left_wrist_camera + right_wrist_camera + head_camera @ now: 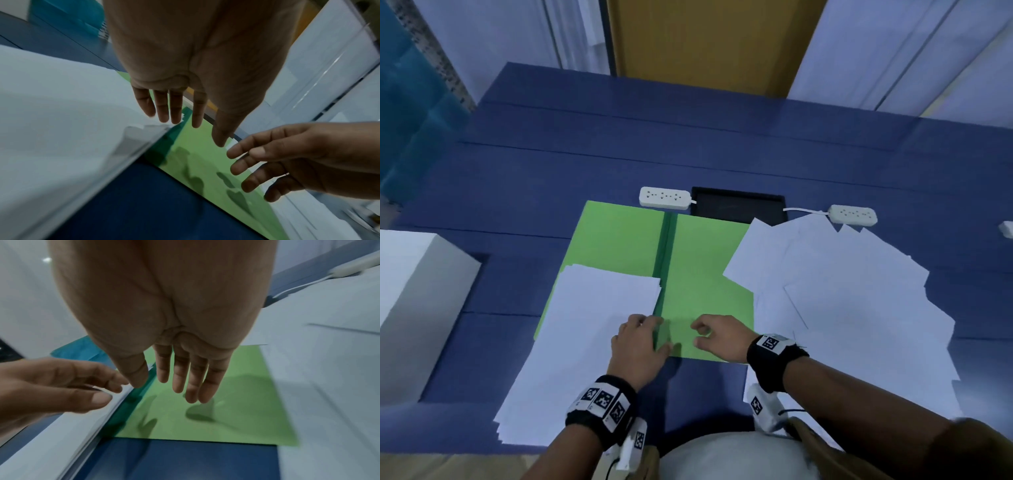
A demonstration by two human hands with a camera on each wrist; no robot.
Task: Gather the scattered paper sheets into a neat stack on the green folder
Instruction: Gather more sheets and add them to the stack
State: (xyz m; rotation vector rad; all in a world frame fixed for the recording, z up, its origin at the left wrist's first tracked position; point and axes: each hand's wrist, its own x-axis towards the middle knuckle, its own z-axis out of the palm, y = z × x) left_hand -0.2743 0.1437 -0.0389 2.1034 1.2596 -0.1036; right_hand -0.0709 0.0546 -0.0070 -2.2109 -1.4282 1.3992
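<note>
Right now the left hand (638, 346) hangs with straight, relaxed fingers over the near inner edge of the gathered stack (585, 346), holding nothing, probably placed to square that edge. Just beside it, the right hand (717, 337) hovers loosely spread over the bare right half of the green folder (709, 267), also holding nothing. The stack lies on the folder's left half and overhangs its near edge toward the person. Right of the folder, the loose sheets (842, 298) fan out in an overlapping heap, one corner lapping onto the green, so much gathering seems left.
</note>
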